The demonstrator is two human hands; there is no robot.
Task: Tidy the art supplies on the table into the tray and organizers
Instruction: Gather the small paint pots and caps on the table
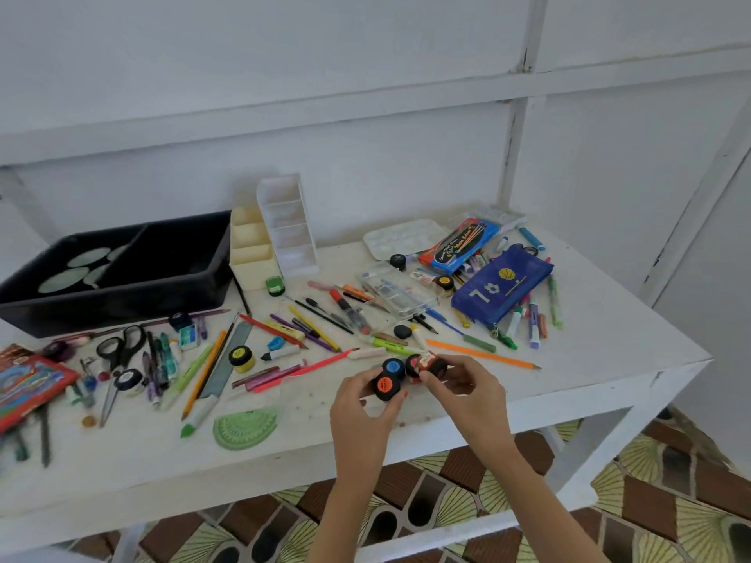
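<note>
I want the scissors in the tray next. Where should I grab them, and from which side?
Take the scissors by the black handle loops, coming from above. They lie flat with the loops toward the black tray and the blades pointing at the table's near edge, partly among pens, so the loops look like the clearest, safest part.

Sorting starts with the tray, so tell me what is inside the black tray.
The black tray has a divider and several pale green discs lying flat on its floor. The near wall hides the front strip of the floor.
</note>
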